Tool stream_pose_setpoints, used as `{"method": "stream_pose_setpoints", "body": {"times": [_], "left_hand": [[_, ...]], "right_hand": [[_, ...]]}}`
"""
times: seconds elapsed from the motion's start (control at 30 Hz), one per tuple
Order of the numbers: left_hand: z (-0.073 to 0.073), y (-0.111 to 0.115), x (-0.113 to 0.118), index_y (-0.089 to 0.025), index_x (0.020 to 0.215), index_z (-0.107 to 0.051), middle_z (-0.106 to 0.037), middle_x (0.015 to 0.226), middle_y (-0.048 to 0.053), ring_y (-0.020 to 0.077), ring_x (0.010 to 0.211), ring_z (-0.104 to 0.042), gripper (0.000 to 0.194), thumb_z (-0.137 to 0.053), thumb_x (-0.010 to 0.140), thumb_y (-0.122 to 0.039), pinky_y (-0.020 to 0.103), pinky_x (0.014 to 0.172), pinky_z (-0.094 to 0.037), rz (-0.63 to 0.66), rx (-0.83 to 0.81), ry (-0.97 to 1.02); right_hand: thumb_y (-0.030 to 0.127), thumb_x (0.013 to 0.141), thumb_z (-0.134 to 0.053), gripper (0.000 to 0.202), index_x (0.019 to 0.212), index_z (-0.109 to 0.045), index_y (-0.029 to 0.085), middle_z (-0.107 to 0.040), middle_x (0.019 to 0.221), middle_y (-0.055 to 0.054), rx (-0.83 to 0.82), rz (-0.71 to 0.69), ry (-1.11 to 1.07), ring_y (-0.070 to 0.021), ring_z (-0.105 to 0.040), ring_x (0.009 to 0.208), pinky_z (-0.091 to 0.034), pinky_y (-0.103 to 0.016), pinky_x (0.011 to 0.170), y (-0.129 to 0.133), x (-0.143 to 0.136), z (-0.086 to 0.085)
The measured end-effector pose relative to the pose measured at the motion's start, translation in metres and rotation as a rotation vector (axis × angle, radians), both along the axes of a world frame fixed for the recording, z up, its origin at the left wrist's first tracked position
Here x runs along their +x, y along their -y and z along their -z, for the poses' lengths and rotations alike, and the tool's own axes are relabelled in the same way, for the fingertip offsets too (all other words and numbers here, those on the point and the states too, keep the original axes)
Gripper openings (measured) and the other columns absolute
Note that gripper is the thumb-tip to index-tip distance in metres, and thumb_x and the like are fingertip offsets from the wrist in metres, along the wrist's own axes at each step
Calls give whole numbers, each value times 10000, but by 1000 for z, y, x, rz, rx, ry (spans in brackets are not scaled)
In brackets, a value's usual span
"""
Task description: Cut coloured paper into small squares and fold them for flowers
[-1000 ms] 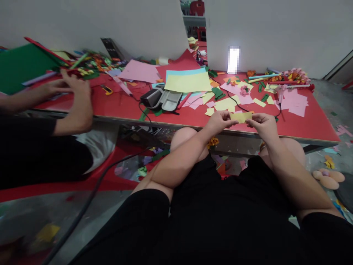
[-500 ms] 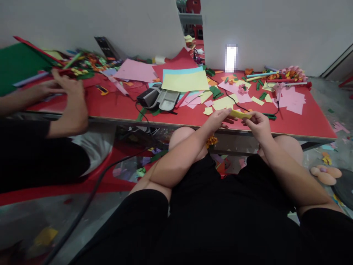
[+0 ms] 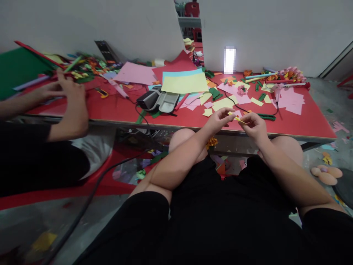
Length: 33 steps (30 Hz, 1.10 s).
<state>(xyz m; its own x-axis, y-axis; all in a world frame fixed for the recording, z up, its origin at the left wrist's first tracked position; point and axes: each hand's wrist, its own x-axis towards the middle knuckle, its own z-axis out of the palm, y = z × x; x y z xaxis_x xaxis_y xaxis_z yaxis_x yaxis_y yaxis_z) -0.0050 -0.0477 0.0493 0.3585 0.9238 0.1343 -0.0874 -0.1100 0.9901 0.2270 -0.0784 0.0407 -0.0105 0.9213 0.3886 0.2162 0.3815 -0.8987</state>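
A small yellow paper strip (image 3: 237, 118) is stretched between my two hands above the front edge of the red table (image 3: 303, 127). My left hand (image 3: 220, 119) pinches its left end, and my right hand (image 3: 254, 125) pinches the other end. The strip looks narrow and edge-on. Just behind the hands lie yellow paper pieces (image 3: 224, 103) and a black cable. A green cutter (image 3: 265, 117) rests on the table right behind my right hand. A pink paper flower (image 3: 241, 90) sits farther back.
At the left, a co-worker's hands (image 3: 73, 99) are over the table. An open grey case (image 3: 168, 102) lies beside stacked yellow and blue sheets (image 3: 184, 81). A pink glue gun (image 3: 277, 92) stands at the right. A bright phone (image 3: 230, 60) leans on the wall.
The yellow strip has turned from flat to nearly edge-on between my fingers. My hands have shifted slightly and sit a little closer together.
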Motion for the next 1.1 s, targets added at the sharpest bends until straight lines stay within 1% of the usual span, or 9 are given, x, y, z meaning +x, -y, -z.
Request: {"method": "stream_pose_setpoints", "body": {"times": [0.2,0.33,0.47,0.6,0.67,0.77,0.83,0.93,1.1], "left_hand": [[5,-4,4,-224,1395,-782,-805,1177,68,181,986,-742,647,-978,940,-639,280,797,-609,28,106,7],[11,-5,3,-217,1406,-795,-828,1204,87,197,1021,-765,673,-1001,942,-659,325,931,-642,14,209,-24],[14,-5,2,-232,1425,-817,-825,1221,85,211,1060,-785,667,-1001,953,-665,344,992,-650,-12,265,-40],[18,-11,2,-233,1448,-818,-843,1179,83,209,1019,-775,674,-962,975,-690,333,932,-648,-2,271,4],[20,-13,3,-225,1461,-801,-869,1252,108,225,1046,-799,704,-942,971,-711,337,909,-658,27,233,46],[24,-14,4,-211,1454,-781,-890,1348,147,286,1198,-848,743,-967,938,-712,377,1000,-690,57,191,80],[25,-13,5,-204,1449,-773,-893,1352,160,307,1236,-858,759,-990,930,-713,401,1042,-697,57,167,80],[24,-10,6,-196,1385,-793,-888,1284,140,269,1131,-848,745,-1043,891,-694,365,975,-683,56,131,92],[17,-8,4,-193,1158,-872,-817,1003,47,144,802,-652,439,-1036,891,-501,275,725,-524,64,111,63]], "right_hand": [[694,766,-1078,552,1029,-803,294,-832,1057,-42,-41,-63,-10,-236,-813,896,-712,-420,826,1,-1,6],[817,805,-1054,658,1093,-790,287,-837,1051,-51,-119,-107,-67,-237,-830,893,-703,-398,790,2,-1,8],[862,724,-1098,735,1040,-774,283,-831,1011,-44,-205,-156,-153,-239,-825,877,-718,-418,809,1,-3,5],[837,620,-1147,775,1011,-756,294,-824,1053,-22,-318,-183,-306,-232,-808,897,-731,-396,780,-1,-3,2],[821,635,-1131,741,998,-749,301,-809,1004,-11,-352,-172,-352,-231,-788,864,-722,-389,737,-2,-2,2],[723,679,-1112,624,997,-775,305,-799,900,-5,-369,-162,-335,-221,-737,775,-664,-364,657,-3,-2,2],[637,675,-1106,569,1029,-809,307,-824,901,-12,-364,-157,-309,-227,-733,772,-624,-350,633,-4,-2,3],[562,681,-1064,504,1039,-826,298,-836,896,-22,-319,-141,-286,-230,-723,776,-580,-344,628,-6,-2,5],[453,706,-983,356,953,-794,280,-798,865,-15,-282,-84,-283,-194,-671,732,-558,-332,621,-11,3,6]]}}
